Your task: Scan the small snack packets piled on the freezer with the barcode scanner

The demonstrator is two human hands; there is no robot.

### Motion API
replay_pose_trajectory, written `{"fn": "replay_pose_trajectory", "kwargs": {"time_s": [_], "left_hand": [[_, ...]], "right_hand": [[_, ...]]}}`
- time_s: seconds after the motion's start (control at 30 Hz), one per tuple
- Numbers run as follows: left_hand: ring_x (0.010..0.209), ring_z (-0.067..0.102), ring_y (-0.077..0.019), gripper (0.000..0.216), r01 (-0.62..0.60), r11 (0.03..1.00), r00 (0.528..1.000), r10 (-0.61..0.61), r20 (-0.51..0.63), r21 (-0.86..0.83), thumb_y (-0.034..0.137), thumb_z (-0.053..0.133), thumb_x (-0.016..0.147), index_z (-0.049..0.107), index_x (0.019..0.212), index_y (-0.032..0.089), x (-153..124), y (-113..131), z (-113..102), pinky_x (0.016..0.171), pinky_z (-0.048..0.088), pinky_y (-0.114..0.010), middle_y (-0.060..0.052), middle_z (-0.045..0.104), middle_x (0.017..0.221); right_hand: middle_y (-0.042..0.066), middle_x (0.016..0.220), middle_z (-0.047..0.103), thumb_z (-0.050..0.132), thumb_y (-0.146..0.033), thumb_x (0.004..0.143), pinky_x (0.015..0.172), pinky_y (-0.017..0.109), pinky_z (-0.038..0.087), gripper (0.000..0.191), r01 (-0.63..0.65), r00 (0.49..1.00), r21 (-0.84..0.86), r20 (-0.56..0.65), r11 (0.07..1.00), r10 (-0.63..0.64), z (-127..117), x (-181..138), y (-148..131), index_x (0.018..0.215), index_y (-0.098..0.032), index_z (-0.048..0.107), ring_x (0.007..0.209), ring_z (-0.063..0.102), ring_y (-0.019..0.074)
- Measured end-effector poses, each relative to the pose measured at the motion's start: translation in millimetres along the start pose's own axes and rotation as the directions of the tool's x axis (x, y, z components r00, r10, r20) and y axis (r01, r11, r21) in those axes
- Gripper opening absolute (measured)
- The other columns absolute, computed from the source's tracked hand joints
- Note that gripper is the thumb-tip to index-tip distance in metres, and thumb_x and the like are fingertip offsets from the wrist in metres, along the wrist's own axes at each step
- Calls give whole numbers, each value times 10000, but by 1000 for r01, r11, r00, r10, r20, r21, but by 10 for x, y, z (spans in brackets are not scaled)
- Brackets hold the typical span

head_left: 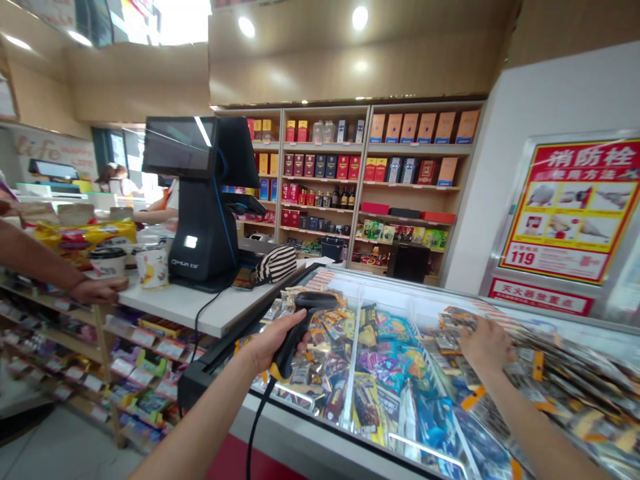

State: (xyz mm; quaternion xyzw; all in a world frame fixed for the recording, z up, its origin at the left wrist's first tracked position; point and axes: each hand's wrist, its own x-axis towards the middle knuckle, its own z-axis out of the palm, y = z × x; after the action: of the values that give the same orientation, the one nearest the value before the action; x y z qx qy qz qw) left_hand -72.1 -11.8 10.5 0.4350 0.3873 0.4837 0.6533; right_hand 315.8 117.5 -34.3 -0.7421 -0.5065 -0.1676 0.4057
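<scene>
My left hand (277,341) is wrapped round the handle of a black and yellow barcode scanner (320,301), held above the glass-topped freezer. Its black cord (257,417) hangs down past the freezer's front edge. My right hand (487,348) is over a heap of flat snack packets (560,373) lying on the glass, dark and clear with orange labels. Its fingers are bent on a packet (456,320) at the heap's left end; the fingertips are partly hidden. Beneath the glass lie colourful wrapped ice creams (390,360).
Left of the freezer (320,437), a white counter (215,313) bears a black checkout terminal (200,200), a striped pouch (277,265) and lidded cups (107,262). Another person's hand (100,288) rests at its edge. Shelves of boxed bottles (320,167) stand behind.
</scene>
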Motion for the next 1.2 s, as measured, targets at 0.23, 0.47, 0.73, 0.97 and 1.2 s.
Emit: {"fn": "replay_pose_trajectory", "kwargs": {"time_s": [0.23, 0.47, 0.73, 0.97, 1.2], "left_hand": [[433, 429, -58, 304, -13, 1000, 999, 13, -32, -1, 435, 439, 710, 499, 727, 137, -206, 19, -205, 403, 331, -177, 16, 484, 558], [419, 426, -57, 300, -13, 1000, 997, 13, -77, -1, 429, 475, 686, 516, 713, 133, -369, 1, -346, 396, 330, -181, 15, 490, 549], [416, 431, -56, 312, 1, 1000, 994, -2, -109, -9, 432, 471, 688, 527, 693, 126, -379, -85, -490, 407, 339, -182, 8, 506, 546], [417, 432, -58, 323, 27, 998, 992, -33, -120, -54, 452, 484, 668, 522, 683, 132, -380, -74, -372, 398, 344, -182, 14, 500, 537], [410, 432, -58, 317, 12, 1000, 999, -12, -46, 0, 449, 482, 671, 513, 695, 134, -285, -83, 33, 387, 322, -177, 10, 500, 536]], "right_hand": [[81, 701, 609, 432, -554, 605, 674, 376, 350, 390, 182, 756, 428, 514, 885, -404, 58, -1202, -1329, 586, -203, 601, 729, 524, 245], [119, 1244, 344, 434, -610, 557, 859, 493, 213, 684, 347, 632, 301, 625, 888, -459, -34, -1932, -1915, 1102, -196, 429, 1127, 269, 307], [95, 1059, 500, 487, -483, 577, 775, 461, 297, 393, 332, 590, 315, 666, 889, -457, 8, -1593, -1666, 848, -207, 556, 1015, 388, 290], [16, 611, 537, 519, -252, 549, 558, 274, 363, 134, 81, 744, 478, 555, 874, -372, 235, -1314, -1355, 654, -188, 466, 624, 518, 177], [-31, 604, 478, 499, -348, 569, 460, 248, 405, 206, -429, 842, 748, 534, 506, -75, 328, -923, -912, 673, -196, 407, 521, 483, 120]]}}
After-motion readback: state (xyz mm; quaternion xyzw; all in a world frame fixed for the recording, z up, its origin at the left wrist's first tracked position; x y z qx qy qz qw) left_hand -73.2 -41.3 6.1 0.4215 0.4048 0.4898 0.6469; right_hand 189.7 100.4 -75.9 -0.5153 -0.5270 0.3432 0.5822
